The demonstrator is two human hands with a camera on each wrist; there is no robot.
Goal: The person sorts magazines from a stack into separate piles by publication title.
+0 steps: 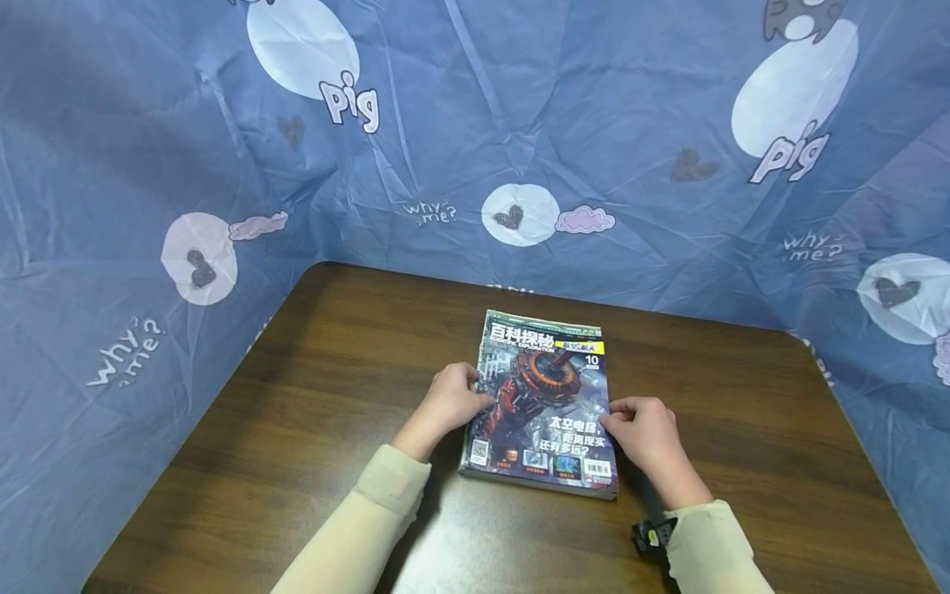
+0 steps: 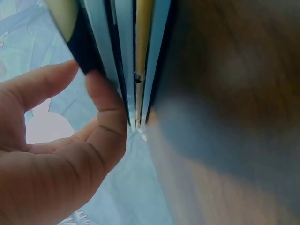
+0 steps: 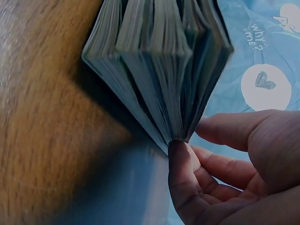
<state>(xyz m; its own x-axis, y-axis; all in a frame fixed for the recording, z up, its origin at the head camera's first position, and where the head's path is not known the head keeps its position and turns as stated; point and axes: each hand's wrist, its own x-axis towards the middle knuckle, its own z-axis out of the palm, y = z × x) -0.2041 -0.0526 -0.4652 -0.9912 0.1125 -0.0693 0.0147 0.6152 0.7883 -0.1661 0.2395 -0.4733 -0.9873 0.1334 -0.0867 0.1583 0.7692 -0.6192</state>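
A stack of magazines (image 1: pixel 545 396) lies flat on the table, its top cover a dark space scene with orange machinery and white Chinese lettering. My left hand (image 1: pixel 454 400) grips the stack's left side. In the left wrist view, bent fingers of that hand (image 2: pixel 70 136) touch the top magazine's edge beside several spines (image 2: pixel 124 51). On the opposite side my right hand (image 1: pixel 647 433) holds the right edge. The right wrist view shows its thumb and curled fingers (image 3: pixel 183 178) at the page edges (image 3: pixel 154 75). Some fingertips are hidden by the stack.
The brown wooden table (image 1: pixel 334 355) has rounded far corners. A blue patterned cloth (image 1: pixel 416 148) hangs behind it and on both sides. A black device (image 1: pixel 653 536) is strapped at the right wrist, beside the cream sleeve (image 1: pixel 712 544).
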